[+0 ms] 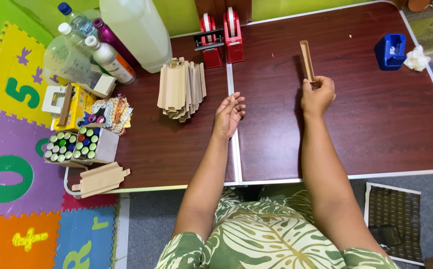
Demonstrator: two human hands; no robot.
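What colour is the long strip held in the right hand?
Light tan, like cardboard; the strip in the right hand shows best in the head view.

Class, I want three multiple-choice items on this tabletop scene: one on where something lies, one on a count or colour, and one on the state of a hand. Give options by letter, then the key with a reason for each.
1. Where does the stack of cardboard pieces lie?
A. On the table, left of the red tape dispensers
B. On the foam floor mat
C. Beside the blue box at the far right

2. How many red tape dispensers stand at the table's far edge?
A. One
B. Two
C. Four

3. What is the right hand doing?
A. Lying flat and empty
B. Holding a folded cardboard strip upright
C. Gripping a bottle

Key:
1 A, the stack sits on the dark table just left of the dispensers.
2 B, two stand side by side.
3 B, its fingers close on the cardboard strip, while the left hand rests open and empty.
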